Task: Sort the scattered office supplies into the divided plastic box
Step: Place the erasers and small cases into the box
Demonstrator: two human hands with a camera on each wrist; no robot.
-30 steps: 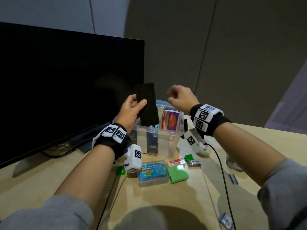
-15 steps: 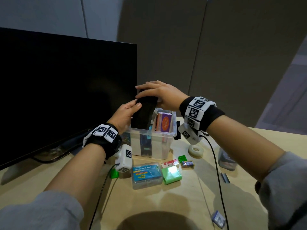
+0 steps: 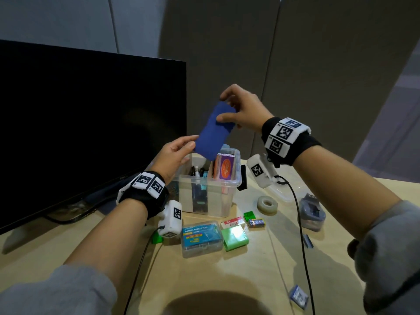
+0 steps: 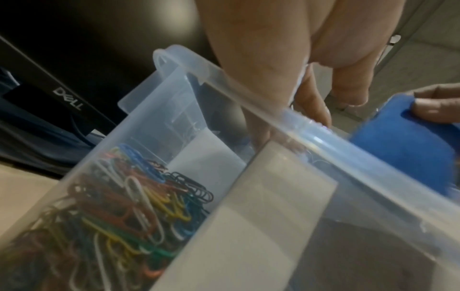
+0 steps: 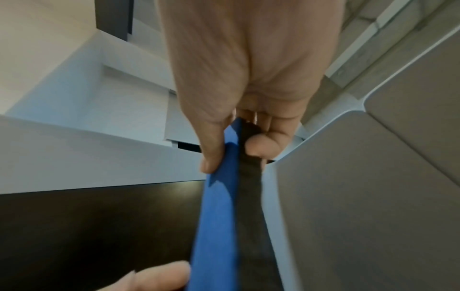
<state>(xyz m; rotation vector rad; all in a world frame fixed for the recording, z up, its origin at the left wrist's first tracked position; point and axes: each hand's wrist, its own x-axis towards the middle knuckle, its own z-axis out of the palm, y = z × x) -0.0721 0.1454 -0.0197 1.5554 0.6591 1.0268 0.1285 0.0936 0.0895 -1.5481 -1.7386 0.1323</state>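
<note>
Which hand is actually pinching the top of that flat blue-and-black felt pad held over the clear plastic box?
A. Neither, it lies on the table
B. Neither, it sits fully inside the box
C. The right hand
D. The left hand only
C. The right hand pinches the upper end of the flat blue-and-black felt pad between thumb and fingers, while the left hand only touches its lower edge above the clear plastic box.

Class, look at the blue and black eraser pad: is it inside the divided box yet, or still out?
Out. The right hand pinches the eraser pad above the divided box.
</note>
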